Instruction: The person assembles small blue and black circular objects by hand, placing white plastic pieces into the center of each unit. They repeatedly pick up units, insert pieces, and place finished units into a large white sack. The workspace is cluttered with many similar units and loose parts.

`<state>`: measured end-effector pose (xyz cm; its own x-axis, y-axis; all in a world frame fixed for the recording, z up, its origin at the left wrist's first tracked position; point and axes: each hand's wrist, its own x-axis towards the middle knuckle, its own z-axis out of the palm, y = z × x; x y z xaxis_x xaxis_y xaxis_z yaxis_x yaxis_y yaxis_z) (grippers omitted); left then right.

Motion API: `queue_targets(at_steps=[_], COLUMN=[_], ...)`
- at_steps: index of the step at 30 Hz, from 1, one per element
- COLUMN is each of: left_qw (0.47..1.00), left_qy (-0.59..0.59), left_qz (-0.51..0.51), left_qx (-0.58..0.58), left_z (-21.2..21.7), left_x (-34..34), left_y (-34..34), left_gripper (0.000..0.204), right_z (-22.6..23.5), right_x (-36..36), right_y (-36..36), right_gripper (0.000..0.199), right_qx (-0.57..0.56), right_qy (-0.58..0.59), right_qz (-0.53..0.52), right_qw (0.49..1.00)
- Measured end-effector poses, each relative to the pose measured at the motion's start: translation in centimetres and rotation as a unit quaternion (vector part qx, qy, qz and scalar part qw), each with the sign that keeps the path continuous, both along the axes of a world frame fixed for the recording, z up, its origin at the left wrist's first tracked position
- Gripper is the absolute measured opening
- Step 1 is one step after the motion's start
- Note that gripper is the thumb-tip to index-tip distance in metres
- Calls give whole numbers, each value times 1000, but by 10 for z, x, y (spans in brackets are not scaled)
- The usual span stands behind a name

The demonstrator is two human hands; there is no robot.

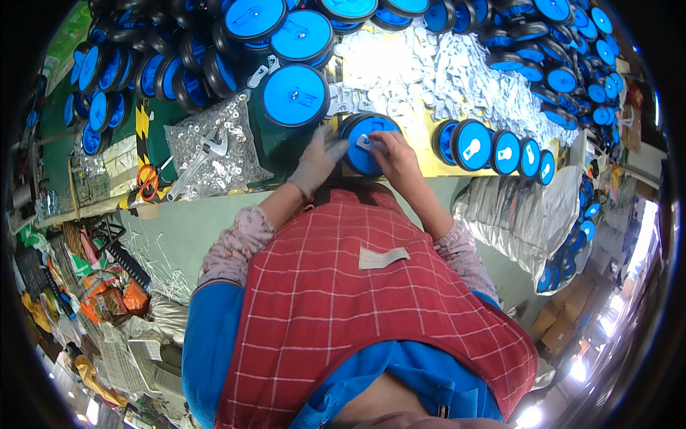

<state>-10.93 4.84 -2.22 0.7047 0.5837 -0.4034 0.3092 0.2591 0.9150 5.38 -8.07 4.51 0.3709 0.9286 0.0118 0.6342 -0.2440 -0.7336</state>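
Observation:
A blue wheel with a black tyre (366,159) lies flat at the table's front edge, between my hands. My left hand (321,156), in a pale glove, grips the wheel's left rim. Over its blue face my right hand (397,156), bare, pinches a small pale flat piece (364,141) with a dark spot. That piece touches or hovers just above the hub; I cannot tell which. Beyond lies a heap of similar pale pieces (446,79). To the right several wheels (472,144) lean in a row, pale pieces on their faces.
Stacked blue wheels (294,95) stand at the far left of my hands, with more piled at the back right. A clear bag of small metal parts (229,139) carries an adjustable wrench (200,163). Red-handled scissors (148,180) lie at the front edge. Plastic sacks (520,214) hang right.

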Motion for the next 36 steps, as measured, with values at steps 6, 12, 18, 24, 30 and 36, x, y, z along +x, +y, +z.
queue_targets(at_steps=[6, 12, 18, 24, 30, 36], left_qw=[960, 988, 967, 945, 979, 980], left_qy=[65, -22, -105, -131, -64, 39], left_qz=[-143, -140, -63, -47, -93, -160], left_qx=[232, -64, -224, -295, -172, 112], left_z=[4, -43, -51, -58, -31, -32], left_x=[68, 57, 42, 38, 33, 27], left_y=[26, 30, 18, 20, 13, 7], left_gripper=[54, 51, 45, 44, 54, 59], right_z=[-3, -4, -8, 5, -23, -30], right_x=[-10, -13, -1, -9, -20, 6], right_y=[-9, -9, 2, -6, -5, 11], right_gripper=[49, 54, 47, 38, 32, 84], right_qx=[-3, 15, 32, 22, 21, -61], right_qy=[-174, -218, -196, -185, -221, -6], right_qz=[10, -7, 65, -6, -55, -137], right_qw=[985, 976, 978, 982, 974, 989])
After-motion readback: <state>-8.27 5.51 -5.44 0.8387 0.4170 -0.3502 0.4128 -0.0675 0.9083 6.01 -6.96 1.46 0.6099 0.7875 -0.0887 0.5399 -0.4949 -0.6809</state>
